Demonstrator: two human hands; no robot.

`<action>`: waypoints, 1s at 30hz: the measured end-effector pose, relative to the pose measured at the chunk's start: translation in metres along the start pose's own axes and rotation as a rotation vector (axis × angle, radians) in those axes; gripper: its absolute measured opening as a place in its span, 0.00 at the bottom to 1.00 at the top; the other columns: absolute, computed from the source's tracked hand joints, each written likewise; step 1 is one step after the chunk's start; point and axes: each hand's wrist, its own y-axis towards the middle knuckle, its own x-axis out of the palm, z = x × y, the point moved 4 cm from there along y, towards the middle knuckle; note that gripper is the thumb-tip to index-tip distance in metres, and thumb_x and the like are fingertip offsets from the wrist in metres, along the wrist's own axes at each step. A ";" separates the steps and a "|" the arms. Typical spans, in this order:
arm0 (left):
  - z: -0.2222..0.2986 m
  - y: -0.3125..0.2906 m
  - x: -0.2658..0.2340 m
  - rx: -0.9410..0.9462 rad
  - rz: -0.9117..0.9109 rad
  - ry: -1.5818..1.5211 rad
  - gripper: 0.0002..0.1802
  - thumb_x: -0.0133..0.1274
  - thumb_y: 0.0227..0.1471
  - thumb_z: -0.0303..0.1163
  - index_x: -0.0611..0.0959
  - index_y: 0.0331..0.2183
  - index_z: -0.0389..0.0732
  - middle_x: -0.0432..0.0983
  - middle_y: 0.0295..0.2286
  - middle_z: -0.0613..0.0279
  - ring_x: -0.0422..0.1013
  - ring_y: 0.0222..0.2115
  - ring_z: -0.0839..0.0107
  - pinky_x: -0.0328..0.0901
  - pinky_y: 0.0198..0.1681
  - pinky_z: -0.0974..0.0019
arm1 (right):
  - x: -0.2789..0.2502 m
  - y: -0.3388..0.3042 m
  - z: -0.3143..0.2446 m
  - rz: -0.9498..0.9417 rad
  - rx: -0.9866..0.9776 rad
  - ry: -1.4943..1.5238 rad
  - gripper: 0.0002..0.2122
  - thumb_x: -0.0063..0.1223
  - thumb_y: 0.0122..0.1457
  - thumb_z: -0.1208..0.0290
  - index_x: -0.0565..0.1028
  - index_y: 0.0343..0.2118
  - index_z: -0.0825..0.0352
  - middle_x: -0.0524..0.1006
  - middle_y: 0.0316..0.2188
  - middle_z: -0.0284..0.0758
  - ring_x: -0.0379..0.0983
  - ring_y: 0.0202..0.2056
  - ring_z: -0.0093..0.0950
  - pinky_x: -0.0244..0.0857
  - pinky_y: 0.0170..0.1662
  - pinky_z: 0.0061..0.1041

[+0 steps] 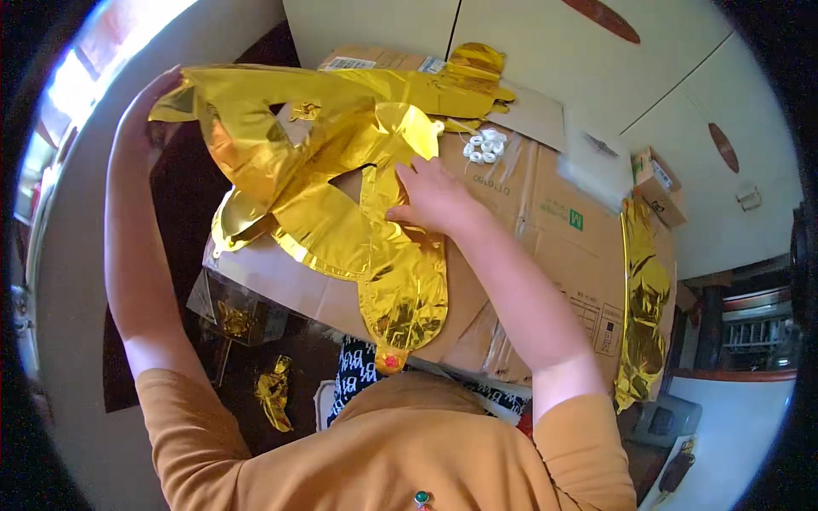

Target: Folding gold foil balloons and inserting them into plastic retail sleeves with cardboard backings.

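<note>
Foil [405, 294], gold and creased, lies across the cardboard [486, 264], its far-left corner raised, gripped by the left hand [144, 106]. The right hand [433, 198] rests on it, thumb and fingers apart. Spreading it out seems the step in hand; the next move likely calls for light, even tension.

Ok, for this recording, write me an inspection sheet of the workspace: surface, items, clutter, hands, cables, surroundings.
Surface: large brown printed cardboard.
Job's things: large shiny gold foil shape, creased, lying partly over the cardboard.
Clutter: cluster of small white ring-shaped pieces; long crinkled gold foil strip along the right side; small crumpled gold foil piece below, at left.
Hands: left hand holds the shape's far-left corner; right hand rests on its right part, fingers spread.
Cables: nothing seen.
Surroundings: pale cabinet doors with brown oval handles.
</note>
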 end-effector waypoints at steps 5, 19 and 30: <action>0.005 0.084 -0.145 -0.031 -0.057 0.051 0.12 0.60 0.56 0.42 0.80 0.32 0.44 0.77 0.21 0.69 0.70 0.13 0.79 0.66 0.14 0.75 | -0.010 0.008 -0.011 -0.004 -0.052 -0.060 0.35 0.66 0.49 0.46 0.72 0.53 0.67 0.70 0.51 0.46 0.65 0.55 0.45 0.63 0.58 0.42; 0.092 0.085 -0.448 0.412 0.168 -0.223 0.20 0.47 0.60 0.33 0.75 0.52 0.35 0.78 0.46 0.49 0.76 0.45 0.56 0.72 0.50 0.55 | -0.004 0.015 -0.006 -0.014 -0.060 -0.123 0.36 0.66 0.47 0.43 0.73 0.51 0.68 0.71 0.52 0.47 0.66 0.55 0.46 0.62 0.59 0.41; 0.189 -0.030 -0.208 1.205 0.097 0.908 0.18 0.59 0.50 0.36 0.79 0.41 0.38 0.79 0.32 0.62 0.75 0.29 0.66 0.73 0.32 0.64 | 0.009 0.030 0.011 0.060 -0.126 -0.147 0.37 0.66 0.44 0.39 0.75 0.47 0.68 0.73 0.49 0.47 0.68 0.51 0.47 0.63 0.56 0.42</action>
